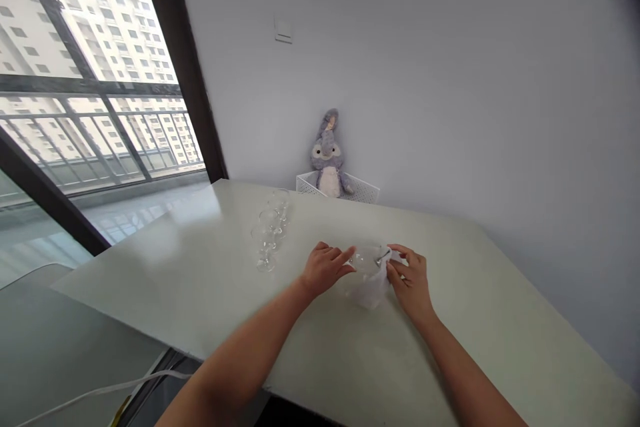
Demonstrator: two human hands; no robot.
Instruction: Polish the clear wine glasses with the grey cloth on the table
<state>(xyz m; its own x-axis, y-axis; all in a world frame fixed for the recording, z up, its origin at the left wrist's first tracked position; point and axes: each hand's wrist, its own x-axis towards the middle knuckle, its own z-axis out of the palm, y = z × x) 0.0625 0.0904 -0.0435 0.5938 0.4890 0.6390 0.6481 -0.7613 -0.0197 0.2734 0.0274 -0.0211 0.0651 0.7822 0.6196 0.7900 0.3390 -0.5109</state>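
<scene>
Between my two hands is a clear, rounded vessel (364, 258), apparently glass, with its rim facing up. Thin, translucent white material (371, 292) lies along its near and right sides; whether it is cloth or plastic I cannot tell. My left hand (327, 268) pinches the vessel's left edge between thumb and fingers. On the other side, my right hand (411, 285) has its fingertips closed on the white material at the right rim. A small dark, shiny piece (383, 257) shows by those fingertips, too small to name.
Several clear stemmed glasses (270, 230) stand in a cluster left of my hands on the pale table (200, 287). A plush rabbit (327, 163) sits in a white perforated basket (364, 191) against the wall. A white cable (115, 387) runs below the table's left edge.
</scene>
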